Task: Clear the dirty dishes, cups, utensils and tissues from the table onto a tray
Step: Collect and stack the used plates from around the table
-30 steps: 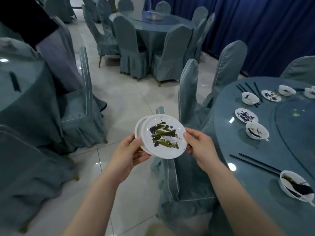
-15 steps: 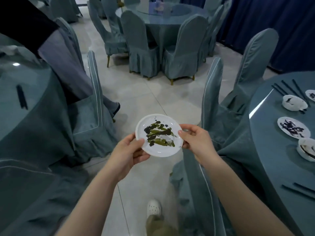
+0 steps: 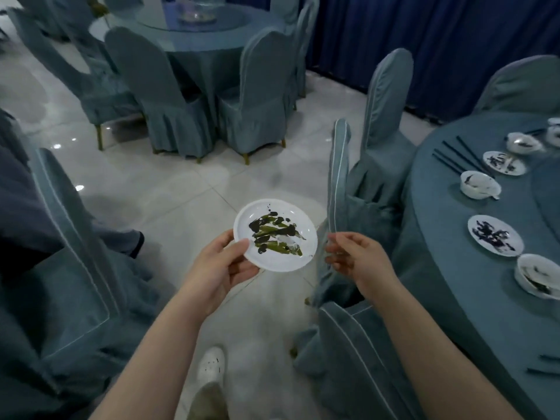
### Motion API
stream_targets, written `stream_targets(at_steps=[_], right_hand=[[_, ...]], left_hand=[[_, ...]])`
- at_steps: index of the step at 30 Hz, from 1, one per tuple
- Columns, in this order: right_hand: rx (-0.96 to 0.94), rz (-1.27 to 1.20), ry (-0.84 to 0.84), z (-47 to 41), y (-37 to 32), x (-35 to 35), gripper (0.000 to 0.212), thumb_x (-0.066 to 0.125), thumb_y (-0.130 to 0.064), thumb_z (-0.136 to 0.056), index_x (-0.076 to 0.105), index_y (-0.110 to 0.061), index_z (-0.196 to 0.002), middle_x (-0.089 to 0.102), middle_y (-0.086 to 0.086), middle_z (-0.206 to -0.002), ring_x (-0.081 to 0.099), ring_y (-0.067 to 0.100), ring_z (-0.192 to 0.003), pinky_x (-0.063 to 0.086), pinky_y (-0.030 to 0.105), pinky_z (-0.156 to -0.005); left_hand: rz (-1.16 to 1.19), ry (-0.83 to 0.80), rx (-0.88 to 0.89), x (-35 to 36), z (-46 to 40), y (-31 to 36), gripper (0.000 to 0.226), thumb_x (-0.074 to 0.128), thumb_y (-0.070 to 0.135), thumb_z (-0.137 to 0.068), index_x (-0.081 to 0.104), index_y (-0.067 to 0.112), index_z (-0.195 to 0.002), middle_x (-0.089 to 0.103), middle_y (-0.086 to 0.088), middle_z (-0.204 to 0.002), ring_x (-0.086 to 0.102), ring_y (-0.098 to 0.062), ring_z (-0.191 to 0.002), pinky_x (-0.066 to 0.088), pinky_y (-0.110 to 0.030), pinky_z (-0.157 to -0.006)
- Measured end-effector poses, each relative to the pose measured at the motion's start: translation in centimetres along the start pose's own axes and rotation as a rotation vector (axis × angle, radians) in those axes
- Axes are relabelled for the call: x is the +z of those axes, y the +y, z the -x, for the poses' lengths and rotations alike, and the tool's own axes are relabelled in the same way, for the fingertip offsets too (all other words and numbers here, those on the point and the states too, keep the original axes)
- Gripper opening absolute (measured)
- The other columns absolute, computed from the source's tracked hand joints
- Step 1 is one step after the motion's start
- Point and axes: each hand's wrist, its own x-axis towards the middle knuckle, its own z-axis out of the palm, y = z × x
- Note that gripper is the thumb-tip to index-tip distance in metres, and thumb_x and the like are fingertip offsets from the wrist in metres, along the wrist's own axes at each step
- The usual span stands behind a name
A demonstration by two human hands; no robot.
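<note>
My left hand (image 3: 222,266) grips the near left rim of a white plate (image 3: 275,234) smeared with green and black residue, held over the floor. My right hand (image 3: 353,257) hovers just right of the plate, apart from its rim, fingers loosely curled and holding nothing. On the round table (image 3: 448,274) at the right lie two dirty plates (image 3: 495,239) (image 3: 503,163), several dirty bowls (image 3: 480,184) (image 3: 538,275) (image 3: 523,143) and dark chopsticks (image 3: 460,157). No tray is in view.
Covered chairs (image 3: 342,183) (image 3: 385,95) stand between me and the table on the right. Another covered chair (image 3: 63,268) is at my left. A second round table (image 3: 188,34) with chairs stands ahead. White tiled floor (image 3: 169,189) lies between them. My white shoe (image 3: 211,363) shows below.
My right hand has let go of the plate's right rim and drawn slightly away. My left hand alone holds the plate. The view has swung back right, showing more of the table.
</note>
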Motion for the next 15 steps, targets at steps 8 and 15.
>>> stream_targets(at_steps=[8, 15], right_hand=[[0.02, -0.278, 0.37, -5.6, -2.0, -1.5, 0.016, 0.055, -0.022, -0.095, 0.068, -0.013, -0.098, 0.074, 0.006, -0.085, 0.072, 0.022, -0.075, 0.053, 0.031, -0.064], [-0.001, -0.414, 0.707, -6.3, -2.4, -3.8, 0.014, 0.054, -0.02, -0.096, 0.066, -0.014, -0.094, 0.074, 0.003, -0.076, 0.071, 0.016, -0.066, 0.051, 0.027, -0.064]], left_hand=[[-0.096, -0.221, -0.009, -1.1, -13.6, 9.0, 0.022, 0.053, 0.014, -0.094, 0.065, 0.022, -0.111, 0.064, -0.011, -0.086, 0.062, -0.016, -0.064, 0.056, -0.027, -0.062], [-0.133, -0.451, -0.058, 4.0, -21.8, 14.3, 0.021, 0.05, 0.013, -0.095, 0.062, 0.02, -0.11, 0.073, -0.003, -0.086, 0.068, -0.012, -0.069, 0.056, -0.024, -0.059]])
